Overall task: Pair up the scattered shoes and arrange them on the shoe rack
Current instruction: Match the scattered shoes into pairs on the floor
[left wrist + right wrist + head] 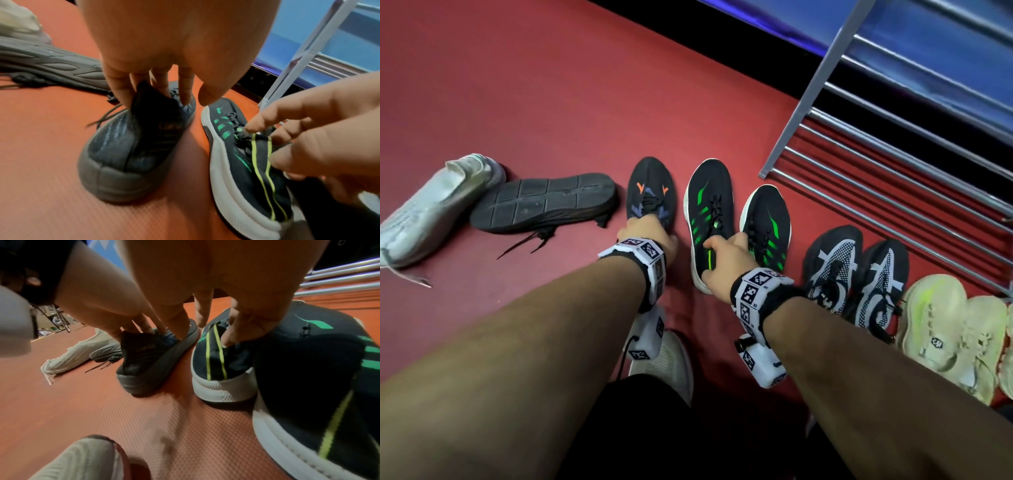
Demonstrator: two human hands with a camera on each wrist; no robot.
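Shoes stand in a row on the red floor [534,102], near the shoe rack [893,164] at far right. Left hand [650,233] pinches the heel collar of the black shoe with orange marks [650,192]; right hand [726,260] has its fingers [236,331] hooked inside the collar of the left green-striped shoe [710,212], whose mate [767,219] sits just right. Risk: the orange-marked shoe's likely partner, the overturned black shoe [544,202], lies at left, so lifting both held shoes together would mismatch pairs; a collar pinch may slip.

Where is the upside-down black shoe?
In the head view the upside-down black shoe lies sole-up on the red floor, left side, between the white shoe and the orange-marked black shoe.
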